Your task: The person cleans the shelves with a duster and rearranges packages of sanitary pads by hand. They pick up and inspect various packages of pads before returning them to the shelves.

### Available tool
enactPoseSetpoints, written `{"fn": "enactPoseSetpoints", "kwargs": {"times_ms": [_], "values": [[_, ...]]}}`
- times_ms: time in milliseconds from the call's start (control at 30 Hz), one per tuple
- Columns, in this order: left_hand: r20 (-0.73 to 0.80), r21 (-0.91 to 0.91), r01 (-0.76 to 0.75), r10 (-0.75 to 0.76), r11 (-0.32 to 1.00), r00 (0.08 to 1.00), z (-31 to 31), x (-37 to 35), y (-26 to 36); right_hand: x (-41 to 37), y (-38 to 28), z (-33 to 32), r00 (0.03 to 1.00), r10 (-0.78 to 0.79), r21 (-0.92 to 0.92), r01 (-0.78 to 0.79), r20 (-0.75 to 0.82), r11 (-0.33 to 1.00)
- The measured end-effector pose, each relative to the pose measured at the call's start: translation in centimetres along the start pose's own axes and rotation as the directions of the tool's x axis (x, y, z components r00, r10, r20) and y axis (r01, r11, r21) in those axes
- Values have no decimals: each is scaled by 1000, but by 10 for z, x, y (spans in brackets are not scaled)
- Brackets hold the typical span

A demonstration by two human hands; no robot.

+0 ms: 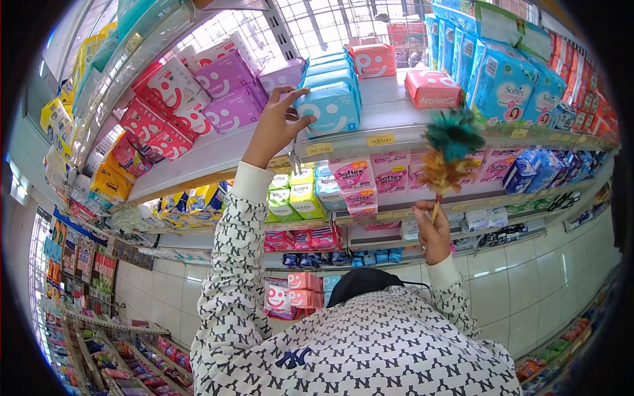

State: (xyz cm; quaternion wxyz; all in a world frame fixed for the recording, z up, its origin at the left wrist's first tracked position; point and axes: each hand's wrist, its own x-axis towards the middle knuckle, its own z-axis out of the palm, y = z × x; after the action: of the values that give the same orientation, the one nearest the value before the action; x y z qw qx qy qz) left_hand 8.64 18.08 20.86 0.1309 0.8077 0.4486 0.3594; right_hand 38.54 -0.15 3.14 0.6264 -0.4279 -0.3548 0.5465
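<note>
On the top shelf, a blue pack of sanitary pads (328,109) with a white smile print stands at the front of a row of like packs. My left hand (276,125) grips its left side, thumb on the front face and fingers at the upper edge. Purple packs (231,112) stand just left of that hand. Lower and to the right, my right hand (432,232) is closed round the thin handle of a feather duster (452,148). The duster points upward, its green and brown feathers in front of the shelf edge. Behind it lies a coral pack (432,90).
Blue Softex packs (505,82) fill the right of the top shelf (386,109). Pink Softex packs (353,175) and green Kotex packs (297,195) line the shelf below. Coral packs (305,290) sit low by my body, above the tiled floor (522,277). Wire mesh backs the shelf.
</note>
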Motion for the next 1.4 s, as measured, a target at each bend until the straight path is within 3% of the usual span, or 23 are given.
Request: {"fn": "enactPoseSetpoints", "kwargs": {"times_ms": [67, 167, 267, 500, 600, 733, 833, 933, 1033, 1067, 1100, 1133, 1167, 1200, 1233, 1267, 1300, 1333, 1367, 1400], "values": [[-9, -77, -4, 4, 997, 1000, 4, 1, -4, -7, 5, -11, 999, 43, 27, -42, -29, 999], [-49, 108, -82, 88, 991, 995, 6, 6, -9, -12, 21, -28, 996, 40, 29, -38, -79, 999], [-58, 159, -103, 114, 982, 992, 6, 5, -9, -19, 30, -39, 991, 40, 4, -40, -127, 999], [-95, 90, -111, 120, 990, 988, 12, 5, -12, -28, 30, -35, 988, 55, -10, -57, -145, 998], [-95, 106, -134, 144, 985, 985, 12, 7, -15, -33, 34, -28, 980, -73, -86, 58, -183, 995], [-103, 87, -107, 116, 990, 988, 13, 2, -16, -43, 42, -39, 978, -121, -159, 94, -168, 983], [-227, 198, -115, 160, 973, 961, 10, -7, -12, -56, 41, -49, 979, -162, -278, 122, -124, 953], [-410, -75, -122, 81, 990, 908, -4, -39, 1, -76, 64, -82, 981, -181, -454, 128, -75, 882], [-592, -317, -214, -16, 924, 806, 6, -109, 7, -112, 90, -115, 994, -106, -764, 45, -31, 643], [-590, -358, -232, -27, 904, 807, 19, -144, 8, -128, 107, -129, 995, -56, -781, -31, -84, 623], [-557, -321, -219, 4, 921, 831, 40, -180, -4, -146, 122, -140, 991, -22, -820, -97, -133, 564], [-483, -238, -52, -72, 970, 872, 61, -223, -11, -162, 134, -147, 985, -5, -855, -147, -172, 497], [-335, -319, 117, -227, 940, 914, 86, -266, -26, -172, 148, -152, 979, -3, -884, -182, -204, 431], [-114, -469, 352, -451, 810, 885, 111, -313, -36, -185, 165, -156, 967, 57, -902, -252, -247, 351], [36, -379, 543, -575, 749, 818, 141, -378, -55, -200, 187, -159, 950, 108, -913, -311, -292, 265], [203, -418, 684, -672, 598, 712, 189, -473, -88, -213, 223, -172, 995, -14, -949, -90, -99, 304], [486, -293, 875, -727, 386, 484, 189, -526, -78, -222, 241, -156, 942, 144, -902, -332, -303, 275], [751, -161, 942, -582, 296, 311, 208, -566, -77, -229, 283, -179, 925, 146, -847, -381, -352, 371], [897, -22, 988, -440, -150, -47, 200, -593, -74, -241, 327, -189, 741, 414, -634, -669, -529, 388], [875, -63, 997, -482, -46, 32, 185, -599, -58, -244, 362, -191, 465, 652, -353, -884, -599, 306]]}}
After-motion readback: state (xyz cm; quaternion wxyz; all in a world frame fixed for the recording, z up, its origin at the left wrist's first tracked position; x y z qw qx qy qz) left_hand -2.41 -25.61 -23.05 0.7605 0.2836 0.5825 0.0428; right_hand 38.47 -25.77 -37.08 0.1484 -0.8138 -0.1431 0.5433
